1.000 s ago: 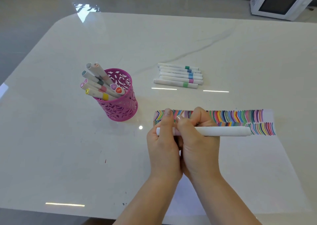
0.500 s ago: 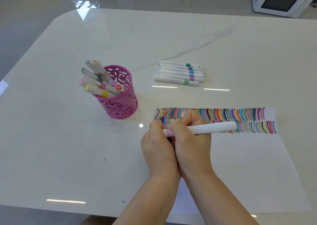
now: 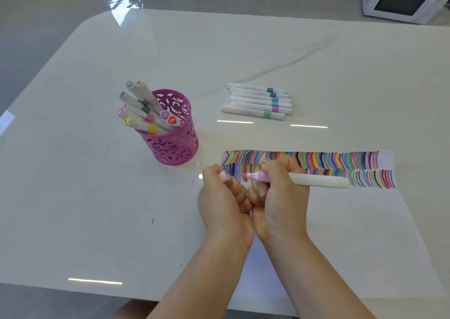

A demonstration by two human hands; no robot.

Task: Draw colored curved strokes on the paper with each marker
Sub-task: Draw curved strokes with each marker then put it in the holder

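A white sheet of paper [image 3: 341, 221] lies on the table with two rows of colored curved strokes [image 3: 341, 161] along its far edge. My right hand [image 3: 280, 197] grips a white marker [image 3: 319, 181] lying sideways, its pink tip bared and pointing left. My left hand [image 3: 224, 202] is closed around the marker's cap [image 3: 223, 176], a short gap left of the tip. Both hands hover over the left end of the strokes and hide part of them.
A pink openwork pen holder [image 3: 174, 136] with several markers stands left of the paper. Several capped markers [image 3: 258, 101] lie side by side farther back. A white microwave [image 3: 404, 0] sits on the floor beyond the table's far right corner.
The marker was capped and held by both hands; now the cap is off in my left hand and the pink tip shows. The hands have drawn slightly apart.
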